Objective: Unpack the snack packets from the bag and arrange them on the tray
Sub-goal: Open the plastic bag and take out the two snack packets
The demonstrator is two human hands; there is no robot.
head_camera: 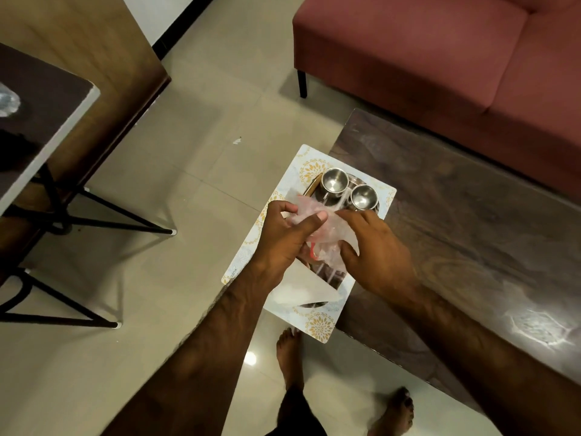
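Observation:
A white tray with gold flower prints lies on the left end of a dark wooden table, jutting past its edge. A thin translucent plastic bag is bunched above the tray's middle. My left hand pinches the bag's left side and my right hand grips its right side. Something red shows through the plastic; I cannot tell what it is. A white paper sheet lies under my left wrist. The packets are hidden inside the bag.
Two steel cups stand on a dark plate at the tray's far end. A pink sofa stands behind the table. A dark table with black metal legs is at left. My bare feet are on the tiled floor.

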